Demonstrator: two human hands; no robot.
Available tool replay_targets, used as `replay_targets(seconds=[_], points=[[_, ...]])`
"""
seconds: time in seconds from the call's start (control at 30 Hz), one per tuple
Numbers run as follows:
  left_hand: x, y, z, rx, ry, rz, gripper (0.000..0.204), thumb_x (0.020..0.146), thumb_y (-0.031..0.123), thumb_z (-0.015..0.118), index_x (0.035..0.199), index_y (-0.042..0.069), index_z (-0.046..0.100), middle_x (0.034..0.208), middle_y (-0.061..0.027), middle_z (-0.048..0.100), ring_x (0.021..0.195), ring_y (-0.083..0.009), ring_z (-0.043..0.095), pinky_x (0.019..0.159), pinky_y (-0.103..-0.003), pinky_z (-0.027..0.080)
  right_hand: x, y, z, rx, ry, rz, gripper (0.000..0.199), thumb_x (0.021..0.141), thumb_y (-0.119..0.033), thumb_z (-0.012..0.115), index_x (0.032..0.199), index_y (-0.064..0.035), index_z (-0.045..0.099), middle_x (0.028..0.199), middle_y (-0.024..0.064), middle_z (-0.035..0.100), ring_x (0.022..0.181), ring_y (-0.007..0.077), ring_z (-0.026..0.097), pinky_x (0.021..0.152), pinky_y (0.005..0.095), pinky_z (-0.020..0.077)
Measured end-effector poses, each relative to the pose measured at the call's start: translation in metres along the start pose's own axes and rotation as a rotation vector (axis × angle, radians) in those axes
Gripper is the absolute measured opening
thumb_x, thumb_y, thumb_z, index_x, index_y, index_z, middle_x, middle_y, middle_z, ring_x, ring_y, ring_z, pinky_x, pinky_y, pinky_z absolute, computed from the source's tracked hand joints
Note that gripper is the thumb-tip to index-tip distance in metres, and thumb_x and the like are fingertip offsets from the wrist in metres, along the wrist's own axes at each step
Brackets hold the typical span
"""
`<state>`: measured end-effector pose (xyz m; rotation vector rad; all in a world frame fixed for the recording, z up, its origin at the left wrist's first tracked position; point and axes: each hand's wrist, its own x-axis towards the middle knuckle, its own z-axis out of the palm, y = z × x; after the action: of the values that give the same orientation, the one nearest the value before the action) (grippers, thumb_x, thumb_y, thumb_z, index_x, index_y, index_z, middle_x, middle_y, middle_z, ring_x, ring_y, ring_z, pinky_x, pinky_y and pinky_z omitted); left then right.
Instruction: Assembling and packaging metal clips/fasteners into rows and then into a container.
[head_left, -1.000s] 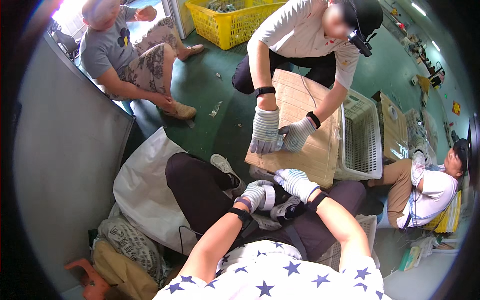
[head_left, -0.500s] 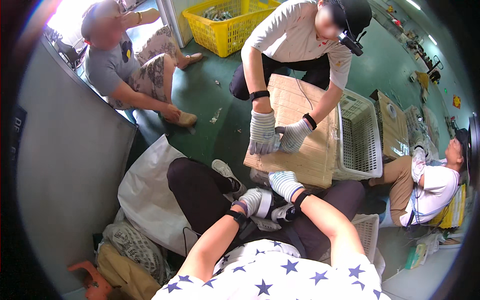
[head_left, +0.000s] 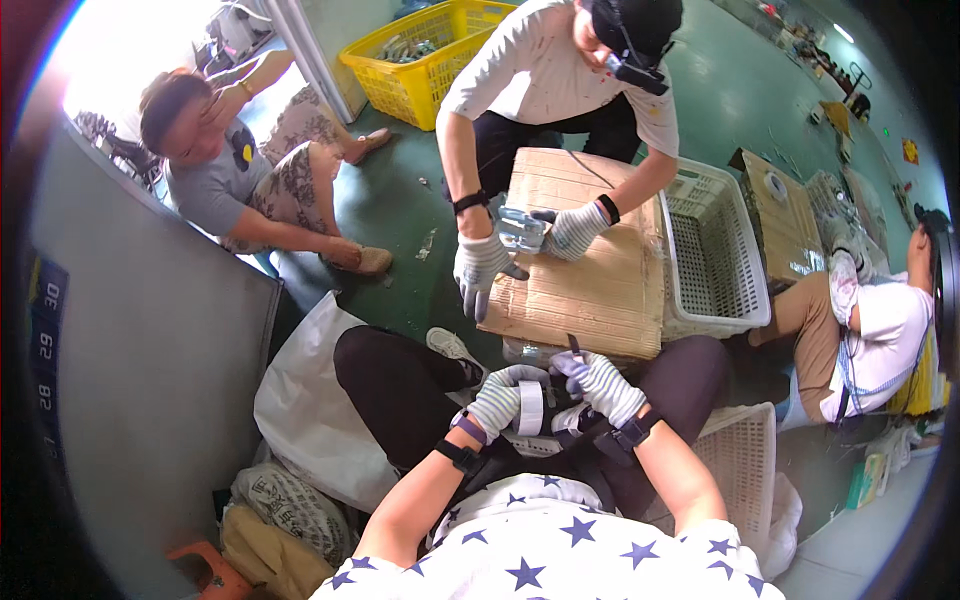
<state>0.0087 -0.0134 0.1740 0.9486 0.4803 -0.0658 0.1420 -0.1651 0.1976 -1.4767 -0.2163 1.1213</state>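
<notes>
My left hand, in a striped glove, is closed around a roll-like thing with a white band and dark parts, held low between my knees. My right hand, also gloved, is just to its right with fingers pinched. A thin dark strip sticks up from those fingers; its kind is unclear. Both hands are near the front edge of a cardboard-topped box. Across it, a co-worker's gloved hand holds clear bluish pieces, while their other hand hangs over the cardboard's left edge.
A white crate adjoins the cardboard on the right, and another white basket is beside my right leg. A white sack lies on my left by a grey panel. Behind the co-worker is a yellow crate. Two other people sit nearby.
My right hand has turned and drawn back slightly, and the dark strip now shows in it. The co-worker's hands have parted, revealing the clear pieces. The view has shifted a little.
</notes>
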Motion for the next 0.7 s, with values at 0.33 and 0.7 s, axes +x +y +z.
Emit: replay_targets(seconds=[0.33, 0.7], points=[[-0.017, 0.018, 0.034, 0.099, -0.143, 0.104, 0.024, 0.084, 0.005, 0.064, 0.108, 0.004, 0.062, 0.101, -0.0043, 0.065, 0.088, -0.0117, 0.061, 0.079, -0.028, 0.051, 0.001, -0.023, 0.006, 0.159, -0.104, -0.01, 0.018, 0.084, -0.023, 0.068, 0.089, -0.006, 0.067, 0.068, -0.0041, 0.057, 0.056, 0.0049, 0.047, 0.051, 0.0201, 0.0363], [0.02, 0.015, 0.002, -0.708, -0.465, -0.138, 0.041, 0.095, 0.019, 0.048, 0.133, 0.006, 0.039, 0.113, -0.0149, 0.056, 0.095, -0.0243, 0.059, 0.086, -0.038, 0.052, -0.016, -0.04, 0.019, 0.113, -0.12, -0.158, 0.014, 0.086, -0.016, 0.066, 0.094, -0.0043, 0.067, 0.079, 0.0015, 0.065, 0.065, 0.0052, 0.054, 0.058, 0.0204, 0.0443]])
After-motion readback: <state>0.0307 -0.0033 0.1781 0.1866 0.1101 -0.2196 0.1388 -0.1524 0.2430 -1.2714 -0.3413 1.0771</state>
